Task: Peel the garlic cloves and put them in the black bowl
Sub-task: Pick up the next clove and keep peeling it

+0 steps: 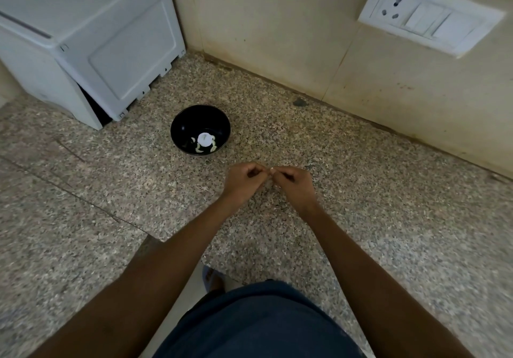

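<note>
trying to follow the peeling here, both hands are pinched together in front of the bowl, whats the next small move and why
Probably keep pulling skin off the garlic clove pinched between the left hand and right hand. Both hands are curled on it above the counter, and it is too small to tell if it is bare. The black bowl, already holding peeled cloves, sits close behind for the drop.

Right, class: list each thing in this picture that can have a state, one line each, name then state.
black bowl: upright on the counter, holding a few peeled cloves and a round white piece
garlic clove: pinched between both hands, above the counter
left hand: fingers curled, pinching the clove
right hand: fingers curled, pinching the clove
wall socket: nothing plugged in
white appliance: standing on the counter, back-left
</note>
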